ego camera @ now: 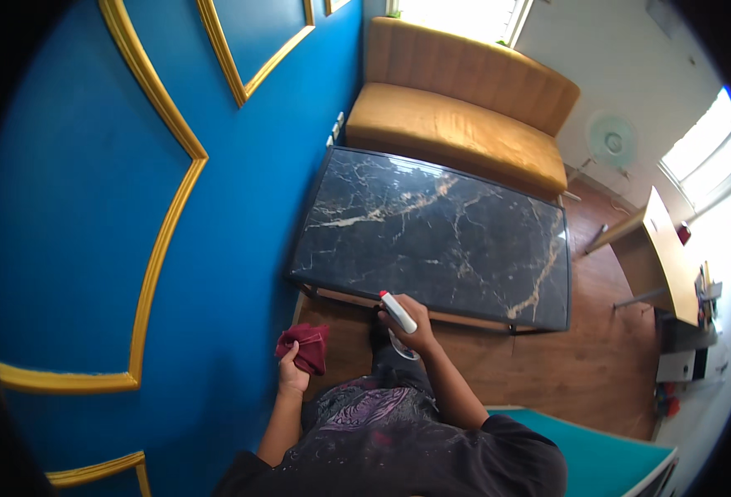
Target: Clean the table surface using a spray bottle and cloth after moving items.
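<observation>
In my left hand (294, 371) is a folded dark red cloth (306, 349), held off to the left of my body near the blue wall. My right hand (410, 323) grips a spray bottle by its white trigger head (399, 312), whose red nozzle points toward the table. Part of the clear bottle body shows below the palm; the rest is hidden by my hand and wrist. Before me stands a table with a black marble-patterned top (440, 239), veined in white and tan. The spray bottle is at its near edge.
Behind the table is a tan upholstered bench (458, 118). A blue wall (247, 205) with gold mouldings (169, 242) runs along the left. On the right are a pedestal fan (614, 141) and a light wooden desk (670, 261). A teal surface (579, 450) lies behind my right arm.
</observation>
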Tool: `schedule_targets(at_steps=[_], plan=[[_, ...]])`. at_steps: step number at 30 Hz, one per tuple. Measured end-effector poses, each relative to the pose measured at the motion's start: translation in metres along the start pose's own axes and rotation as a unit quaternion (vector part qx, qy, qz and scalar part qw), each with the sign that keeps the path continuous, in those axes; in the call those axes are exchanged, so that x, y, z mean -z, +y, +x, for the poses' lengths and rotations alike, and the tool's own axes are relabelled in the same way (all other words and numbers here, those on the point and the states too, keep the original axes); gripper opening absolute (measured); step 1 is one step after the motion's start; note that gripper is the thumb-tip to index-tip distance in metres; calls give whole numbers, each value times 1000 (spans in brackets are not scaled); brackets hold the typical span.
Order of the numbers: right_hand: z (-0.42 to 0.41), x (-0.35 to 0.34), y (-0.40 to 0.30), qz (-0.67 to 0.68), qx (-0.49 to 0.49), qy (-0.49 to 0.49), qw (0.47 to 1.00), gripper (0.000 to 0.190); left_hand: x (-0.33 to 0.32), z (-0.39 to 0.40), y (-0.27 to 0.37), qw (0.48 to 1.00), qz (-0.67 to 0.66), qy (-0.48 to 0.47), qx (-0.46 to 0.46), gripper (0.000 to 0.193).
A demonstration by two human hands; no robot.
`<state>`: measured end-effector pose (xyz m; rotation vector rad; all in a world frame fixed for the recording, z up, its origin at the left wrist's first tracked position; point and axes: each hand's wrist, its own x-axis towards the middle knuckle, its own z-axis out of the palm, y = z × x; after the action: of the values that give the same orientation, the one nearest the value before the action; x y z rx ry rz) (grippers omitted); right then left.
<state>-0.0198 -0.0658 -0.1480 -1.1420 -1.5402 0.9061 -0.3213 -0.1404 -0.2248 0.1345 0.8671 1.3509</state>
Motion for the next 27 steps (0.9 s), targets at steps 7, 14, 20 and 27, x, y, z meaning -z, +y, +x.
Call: schedule_targets(at_steps=[7,14,20,27], plan=[[91,-1,74,23,-42,-106,993,27,-30,69,-16,991,-1,136,15,34],[159,-4,145,26,-96,-191,977,29,-39,167,-58,968,9,249,-23,32],[190,-35,186,45,-125,-204,970,26,-33,241,-89,952,-12,298,-69,35],[189,-75,223,60,-131,-224,964,24,-34,269,-112,953,23,281,-113,38]])
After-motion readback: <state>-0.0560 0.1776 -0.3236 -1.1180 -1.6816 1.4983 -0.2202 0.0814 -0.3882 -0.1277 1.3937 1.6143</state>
